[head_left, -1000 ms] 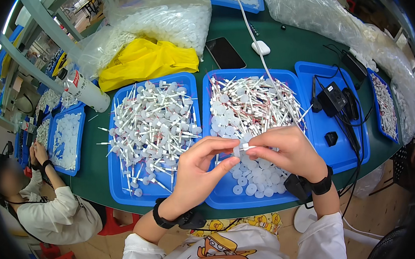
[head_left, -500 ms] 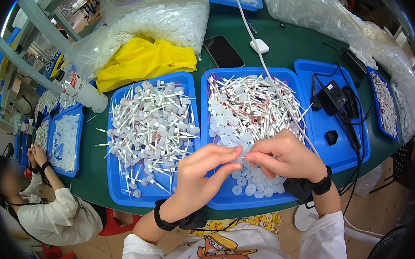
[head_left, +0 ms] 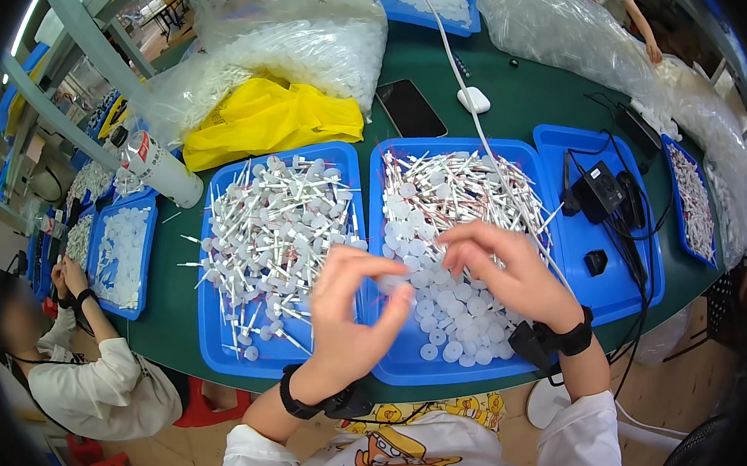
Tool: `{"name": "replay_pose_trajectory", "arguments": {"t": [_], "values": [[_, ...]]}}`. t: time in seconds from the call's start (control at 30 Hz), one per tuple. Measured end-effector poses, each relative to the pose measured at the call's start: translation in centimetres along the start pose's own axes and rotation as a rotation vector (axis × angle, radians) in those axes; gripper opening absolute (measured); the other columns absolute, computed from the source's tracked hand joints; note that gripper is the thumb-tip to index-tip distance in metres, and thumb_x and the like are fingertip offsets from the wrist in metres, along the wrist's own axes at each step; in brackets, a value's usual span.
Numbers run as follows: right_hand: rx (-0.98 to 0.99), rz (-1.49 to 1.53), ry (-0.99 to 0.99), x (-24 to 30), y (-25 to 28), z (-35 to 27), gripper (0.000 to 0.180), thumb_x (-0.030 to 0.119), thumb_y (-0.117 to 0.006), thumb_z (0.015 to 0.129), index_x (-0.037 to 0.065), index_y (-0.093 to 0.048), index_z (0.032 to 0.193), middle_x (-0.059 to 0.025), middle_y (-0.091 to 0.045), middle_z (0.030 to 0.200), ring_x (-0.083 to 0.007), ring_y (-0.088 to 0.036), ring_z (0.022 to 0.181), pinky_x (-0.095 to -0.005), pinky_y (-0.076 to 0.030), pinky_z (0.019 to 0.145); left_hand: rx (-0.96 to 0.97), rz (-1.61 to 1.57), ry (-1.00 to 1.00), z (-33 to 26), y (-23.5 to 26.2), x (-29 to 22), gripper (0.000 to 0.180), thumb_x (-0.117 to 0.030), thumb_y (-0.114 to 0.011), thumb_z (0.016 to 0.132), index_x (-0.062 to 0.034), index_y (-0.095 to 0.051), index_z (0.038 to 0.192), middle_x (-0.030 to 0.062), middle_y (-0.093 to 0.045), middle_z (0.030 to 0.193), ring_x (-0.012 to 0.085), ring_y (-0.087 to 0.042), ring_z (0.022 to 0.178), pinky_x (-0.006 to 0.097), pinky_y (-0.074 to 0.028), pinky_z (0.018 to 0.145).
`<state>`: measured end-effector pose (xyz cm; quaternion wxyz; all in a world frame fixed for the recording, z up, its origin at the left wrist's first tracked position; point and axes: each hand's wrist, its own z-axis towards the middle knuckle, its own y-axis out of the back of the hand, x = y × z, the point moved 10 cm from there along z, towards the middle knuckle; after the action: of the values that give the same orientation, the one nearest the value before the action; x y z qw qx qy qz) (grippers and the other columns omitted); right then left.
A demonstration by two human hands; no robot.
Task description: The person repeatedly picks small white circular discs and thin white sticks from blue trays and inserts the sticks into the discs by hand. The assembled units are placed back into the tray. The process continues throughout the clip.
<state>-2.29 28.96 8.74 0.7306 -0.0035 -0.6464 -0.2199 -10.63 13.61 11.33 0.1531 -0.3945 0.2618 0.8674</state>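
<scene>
Hands over middle blue tray at 6 o'clock | my left hand pinches a white cap, right hand fingers curl narrowly (contents unclear) | I'd keep the cap level, press straight | finished stemmed pieces fill the tray at 9 o'clock.

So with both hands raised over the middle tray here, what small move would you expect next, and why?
Probably the left hand carries its small white piece across to the left tray, which holds the capped tubes. Its fingers pinch something white above the middle tray of loose caps and tubes, while the right hand spreads over that pile. What exactly is pinched is too small to tell.
</scene>
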Motion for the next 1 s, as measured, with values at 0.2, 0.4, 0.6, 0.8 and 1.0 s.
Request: {"name": "replay_pose_trajectory", "arguments": {"t": [0.2,0.4,0.6,0.8,1.0], "values": [[-0.047,0.04,-0.161,-2.2,1.3,0.2,0.024,0.019,-0.05,0.101,0.002,-0.061,0.113,-0.006,-0.066,0.085,-0.0107,-0.062,0.076,-0.0259,-0.048,0.068,-0.512,0.828,-0.161,-1.4,4.9,-3.9,0.047,0.005,-0.067,0.066,-0.0145,-0.065,0.109,0.0103,-0.042,0.106,0.026,-0.04,0.102,0.038,-0.031,0.087],[0.045,-0.079,-0.158,-1.8,0.4,0.3,0.018,0.012,-0.053,0.098,0.0,-0.062,0.106,-0.0043,-0.065,0.084,-0.0091,-0.06,0.074,-0.0253,-0.049,0.07,-0.082,0.569,-0.175,-0.1,1.1,-2.1,0.052,0.008,-0.061,0.065,-0.0124,-0.064,0.114,0.0075,-0.052,0.101,0.0254,-0.048,0.096,0.04,-0.032,0.088],[-0.187,-0.095,-0.108,-2.6,2.6,0.2,0.016,0.012,-0.057,0.095,0.0,-0.064,0.103,-0.006,-0.068,0.085,-0.0109,-0.064,0.076,-0.0259,-0.048,0.068,0.653,0.275,-0.099,-3.1,-6.7,0.5,0.03,-0.003,-0.069,0.079,-0.0042,-0.061,0.107,0.0104,-0.056,0.1,0.0288,-0.059,0.091,0.038,-0.044,0.083],[-0.182,-0.49,-0.055,-2.4,3.3,0.0,0.011,0.008,-0.063,0.087,0.0,-0.067,0.093,-0.0127,-0.068,0.086,-0.0209,-0.066,0.074,-0.0309,-0.049,0.065,0.774,0.239,-0.032,-4.2,-7.7,1.3,0.028,-0.006,-0.07,0.082,-0.0033,-0.057,0.107,0.0117,-0.054,0.1,0.0323,-0.059,0.093,0.04,-0.049,0.082],[-0.076,-0.651,-0.407,-4.6,3.7,-0.6,0.017,0.017,-0.074,0.079,0.002,-0.067,0.076,-0.0127,-0.066,0.071,-0.0288,-0.065,0.068,-0.0382,-0.05,0.062,0.753,0.179,0.006,-4.0,-7.3,1.5,0.026,-0.005,-0.072,0.08,-0.0032,-0.059,0.103,0.0113,-0.053,0.097,0.0313,-0.059,0.088,0.038,-0.049,0.077]]}}
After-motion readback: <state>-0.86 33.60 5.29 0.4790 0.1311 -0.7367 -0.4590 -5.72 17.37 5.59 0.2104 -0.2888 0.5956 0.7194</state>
